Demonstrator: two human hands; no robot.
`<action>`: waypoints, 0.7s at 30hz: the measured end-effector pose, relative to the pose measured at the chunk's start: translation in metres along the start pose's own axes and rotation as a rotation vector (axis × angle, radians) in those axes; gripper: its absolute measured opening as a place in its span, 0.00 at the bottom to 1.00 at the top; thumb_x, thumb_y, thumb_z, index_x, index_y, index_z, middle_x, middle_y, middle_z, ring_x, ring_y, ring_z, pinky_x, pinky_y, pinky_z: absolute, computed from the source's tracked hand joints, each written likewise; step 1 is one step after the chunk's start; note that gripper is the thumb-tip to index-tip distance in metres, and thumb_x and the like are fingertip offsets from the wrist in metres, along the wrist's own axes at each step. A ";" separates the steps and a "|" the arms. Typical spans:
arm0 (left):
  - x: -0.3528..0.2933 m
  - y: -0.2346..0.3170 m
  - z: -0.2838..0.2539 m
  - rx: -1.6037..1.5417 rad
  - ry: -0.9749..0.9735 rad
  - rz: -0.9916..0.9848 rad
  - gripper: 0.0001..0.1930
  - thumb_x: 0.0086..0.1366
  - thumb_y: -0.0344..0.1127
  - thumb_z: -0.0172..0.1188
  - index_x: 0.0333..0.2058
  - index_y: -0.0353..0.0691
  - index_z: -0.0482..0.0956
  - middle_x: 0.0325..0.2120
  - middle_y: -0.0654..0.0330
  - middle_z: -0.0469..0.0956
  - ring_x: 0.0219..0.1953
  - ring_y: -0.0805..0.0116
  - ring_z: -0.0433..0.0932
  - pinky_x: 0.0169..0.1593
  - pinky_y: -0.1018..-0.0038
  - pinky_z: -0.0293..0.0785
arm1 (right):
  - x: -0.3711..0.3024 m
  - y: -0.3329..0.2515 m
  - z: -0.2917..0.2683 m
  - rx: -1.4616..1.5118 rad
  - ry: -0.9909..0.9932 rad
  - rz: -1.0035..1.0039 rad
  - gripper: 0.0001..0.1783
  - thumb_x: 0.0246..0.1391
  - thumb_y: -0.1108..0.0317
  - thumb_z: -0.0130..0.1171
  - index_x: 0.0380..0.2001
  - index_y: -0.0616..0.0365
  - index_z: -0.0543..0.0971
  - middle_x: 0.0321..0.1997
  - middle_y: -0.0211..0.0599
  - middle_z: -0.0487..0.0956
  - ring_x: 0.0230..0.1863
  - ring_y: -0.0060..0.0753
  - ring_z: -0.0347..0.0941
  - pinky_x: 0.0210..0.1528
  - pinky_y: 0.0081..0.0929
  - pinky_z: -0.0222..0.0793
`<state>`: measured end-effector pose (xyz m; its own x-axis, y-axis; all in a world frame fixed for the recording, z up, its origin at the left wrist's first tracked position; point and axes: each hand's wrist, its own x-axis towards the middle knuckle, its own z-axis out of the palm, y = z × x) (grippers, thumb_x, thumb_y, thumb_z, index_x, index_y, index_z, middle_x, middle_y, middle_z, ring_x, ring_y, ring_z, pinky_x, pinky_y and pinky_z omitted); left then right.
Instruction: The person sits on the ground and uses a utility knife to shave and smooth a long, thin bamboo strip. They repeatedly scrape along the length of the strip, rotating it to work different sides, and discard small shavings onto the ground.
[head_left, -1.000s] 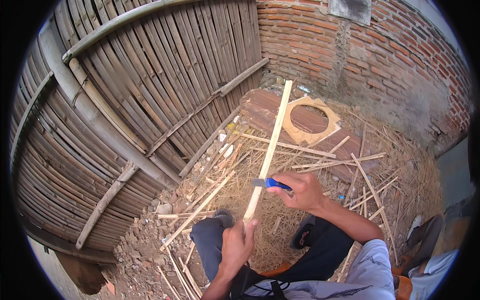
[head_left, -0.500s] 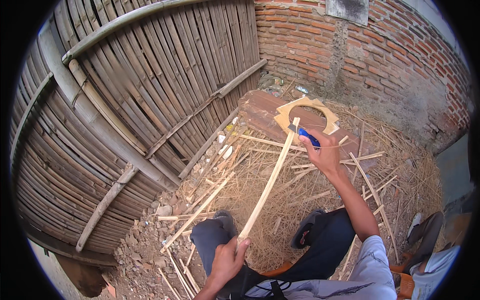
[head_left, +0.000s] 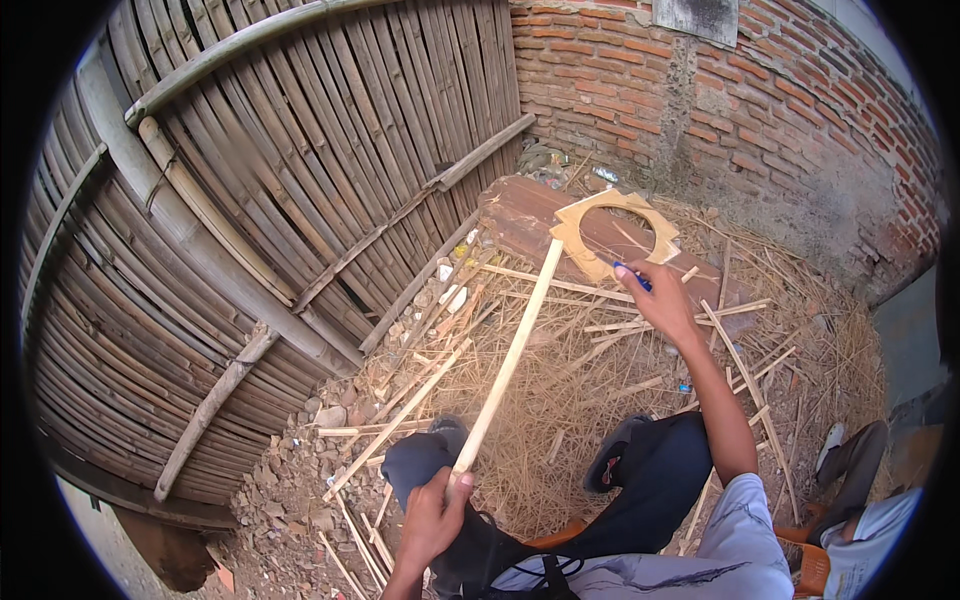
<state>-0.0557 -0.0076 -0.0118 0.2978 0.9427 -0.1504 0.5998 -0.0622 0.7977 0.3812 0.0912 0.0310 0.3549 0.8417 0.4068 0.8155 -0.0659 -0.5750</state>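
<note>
My left hand (head_left: 430,520) is closed round the lower end of a long pale bamboo strip (head_left: 510,360), low down by my left knee. The strip slants up and away, and its far end stands near a jagged-edged plywood ring (head_left: 580,250). Fingers of my right hand (head_left: 660,300) wrap round a small blue-handled cutter knife (head_left: 643,284), just right of the strip and apart from it. Its blade is hard to make out. Behind the knife, the ring lies on a brown board (head_left: 515,205).
Straw shavings (head_left: 560,400) and several loose strips cover the ground between my feet. Rubble (head_left: 300,480) lies along a bamboo-slat wall (head_left: 300,150) at left. A brick wall (head_left: 600,90) closes the back. Another person's leg (head_left: 850,470) shows at right.
The cutter has come off the strip's far end and moved slightly right and down. The strip's far end has swung left, and my left hand has shifted a little left.
</note>
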 end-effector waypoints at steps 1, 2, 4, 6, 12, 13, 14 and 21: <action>0.004 0.003 0.002 -0.031 0.012 0.016 0.21 0.81 0.48 0.55 0.36 0.33 0.81 0.16 0.58 0.71 0.20 0.70 0.69 0.27 0.65 0.66 | -0.007 -0.015 0.004 0.019 -0.079 -0.047 0.25 0.70 0.48 0.60 0.47 0.62 0.88 0.23 0.46 0.81 0.23 0.40 0.76 0.31 0.39 0.69; 0.009 0.010 0.005 -0.063 0.020 0.031 0.22 0.82 0.47 0.54 0.36 0.33 0.81 0.16 0.59 0.71 0.20 0.71 0.69 0.27 0.67 0.66 | -0.014 -0.026 0.007 0.092 -0.085 -0.077 0.25 0.70 0.48 0.60 0.47 0.62 0.87 0.24 0.46 0.81 0.24 0.41 0.77 0.31 0.39 0.70; 0.017 0.024 0.011 -0.124 0.030 0.056 0.22 0.83 0.46 0.51 0.34 0.34 0.80 0.16 0.62 0.70 0.20 0.73 0.67 0.27 0.69 0.64 | -0.031 -0.047 0.011 0.238 -0.101 -0.133 0.24 0.70 0.48 0.61 0.46 0.61 0.87 0.26 0.45 0.83 0.25 0.43 0.79 0.31 0.38 0.72; 0.026 0.036 0.015 -0.180 0.033 0.082 0.23 0.84 0.45 0.49 0.33 0.35 0.78 0.16 0.64 0.69 0.20 0.76 0.66 0.27 0.71 0.63 | -0.049 -0.071 0.014 0.287 -0.065 -0.293 0.22 0.69 0.48 0.63 0.45 0.60 0.86 0.28 0.43 0.84 0.25 0.42 0.81 0.30 0.36 0.74; 0.040 0.056 0.027 -0.281 0.026 0.159 0.24 0.84 0.49 0.50 0.35 0.33 0.78 0.17 0.60 0.69 0.20 0.69 0.67 0.27 0.66 0.66 | -0.080 -0.089 0.028 0.209 -0.017 -0.657 0.17 0.63 0.52 0.70 0.41 0.54 0.86 0.31 0.35 0.86 0.25 0.38 0.84 0.25 0.33 0.77; 0.042 0.058 0.028 -0.308 0.015 0.166 0.25 0.84 0.50 0.48 0.35 0.33 0.77 0.17 0.60 0.68 0.20 0.69 0.67 0.27 0.66 0.65 | -0.082 -0.091 0.028 0.196 -0.021 -0.681 0.16 0.62 0.52 0.71 0.41 0.53 0.86 0.31 0.35 0.86 0.25 0.38 0.84 0.25 0.33 0.77; 0.044 0.059 0.029 -0.336 0.004 0.174 0.26 0.84 0.51 0.47 0.34 0.33 0.76 0.17 0.61 0.68 0.20 0.69 0.67 0.28 0.66 0.65 | -0.084 -0.095 0.025 0.169 -0.040 -0.672 0.16 0.62 0.52 0.71 0.40 0.53 0.86 0.31 0.35 0.87 0.25 0.39 0.85 0.25 0.34 0.77; 0.052 0.054 0.034 -0.321 -0.069 0.213 0.29 0.85 0.50 0.43 0.31 0.31 0.74 0.17 0.55 0.69 0.20 0.59 0.69 0.29 0.60 0.65 | -0.089 -0.101 0.030 0.247 -0.079 -0.664 0.18 0.58 0.54 0.75 0.39 0.58 0.87 0.31 0.38 0.88 0.24 0.39 0.85 0.24 0.32 0.77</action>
<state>0.0171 0.0270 0.0037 0.4462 0.8949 0.0086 0.2596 -0.1386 0.9557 0.2540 0.0389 0.0314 -0.2229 0.6991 0.6793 0.7173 0.5895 -0.3713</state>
